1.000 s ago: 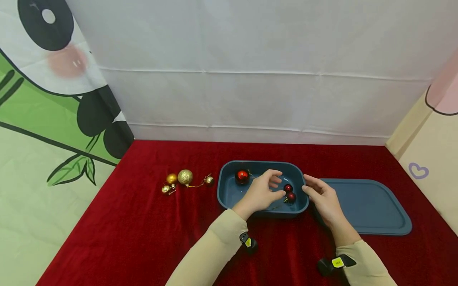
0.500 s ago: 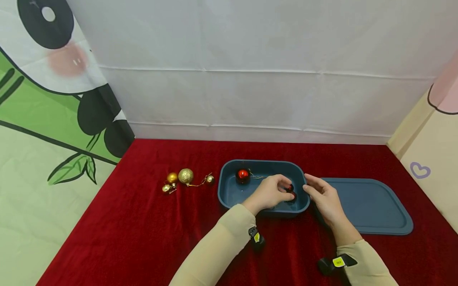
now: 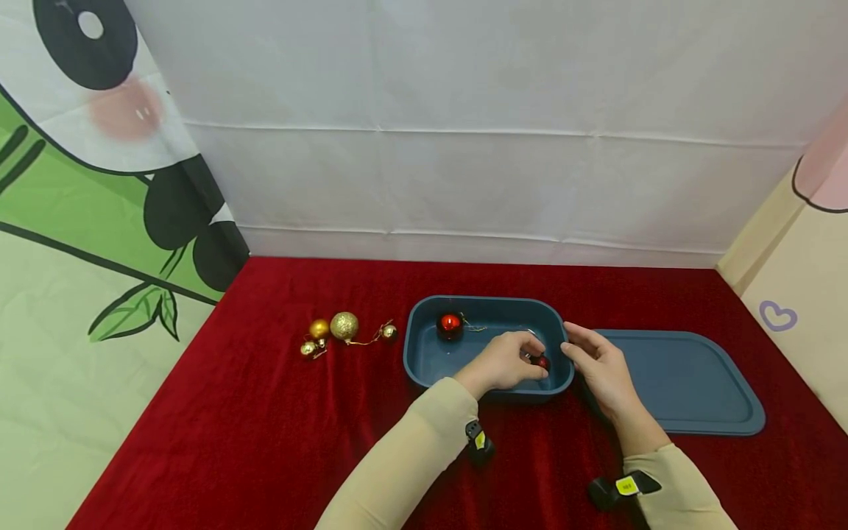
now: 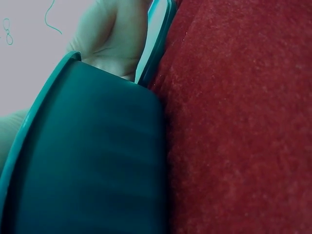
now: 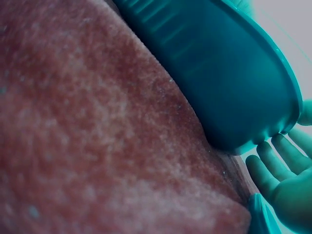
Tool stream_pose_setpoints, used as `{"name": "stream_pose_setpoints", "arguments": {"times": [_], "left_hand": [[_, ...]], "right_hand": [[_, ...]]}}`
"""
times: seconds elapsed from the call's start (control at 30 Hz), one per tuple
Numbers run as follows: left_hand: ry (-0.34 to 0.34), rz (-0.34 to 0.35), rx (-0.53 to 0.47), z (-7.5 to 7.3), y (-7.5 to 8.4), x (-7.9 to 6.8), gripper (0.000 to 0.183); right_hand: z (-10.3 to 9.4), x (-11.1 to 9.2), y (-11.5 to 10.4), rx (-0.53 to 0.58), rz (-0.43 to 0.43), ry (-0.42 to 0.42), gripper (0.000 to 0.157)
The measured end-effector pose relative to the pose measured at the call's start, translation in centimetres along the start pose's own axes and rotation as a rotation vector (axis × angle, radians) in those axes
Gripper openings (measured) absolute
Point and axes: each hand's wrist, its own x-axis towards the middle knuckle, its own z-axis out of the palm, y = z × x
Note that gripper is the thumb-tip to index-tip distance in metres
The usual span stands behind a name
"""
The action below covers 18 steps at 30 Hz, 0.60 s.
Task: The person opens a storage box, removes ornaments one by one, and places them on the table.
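Note:
In the head view my left hand (image 3: 506, 361) reaches inside the blue-grey box (image 3: 424, 368), its fingers and thumb curled round a small dark red Christmas bauble (image 3: 542, 362). A second small red bauble is hidden behind the fingers. A larger shiny red bauble (image 3: 450, 325) with a gold string lies in the box's left part. Against the right end of the box my right hand (image 3: 603, 368) rests, fingertips touching the rim and outer wall. The right wrist view shows its fingers (image 5: 280, 161) fairly straight along the wall of the box (image 5: 234, 73).
A flat blue-grey lid (image 3: 682, 383) lies right of the box, partly behind the right hand. Left of the box are a glittery gold bauble (image 3: 344, 326), an orange-gold bauble (image 3: 319, 328) and small gold baubles (image 3: 389, 333). Red cloth (image 3: 278, 442) covers the table; a white backdrop stands behind.
My left hand has moved right and down into the box, and its fingers have closed round the small red bauble. My right hand stays at the box's right end.

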Motion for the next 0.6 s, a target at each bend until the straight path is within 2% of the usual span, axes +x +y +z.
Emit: {"name": "stream_pose_setpoints", "arguments": {"times": [0.37, 0.6], "left_hand": [[-0.055, 0.013, 0.019, -0.08, 0.19, -0.13, 0.036], [-0.058, 0.03, 0.118, 0.13, 0.67, 0.17, 0.04]], "right_hand": [[0.07, -0.06, 0.07, -0.007, -0.006, 0.008, 0.051], [0.11, 0.04, 0.24, -0.007, -0.014, 0.01, 0.051]]}}
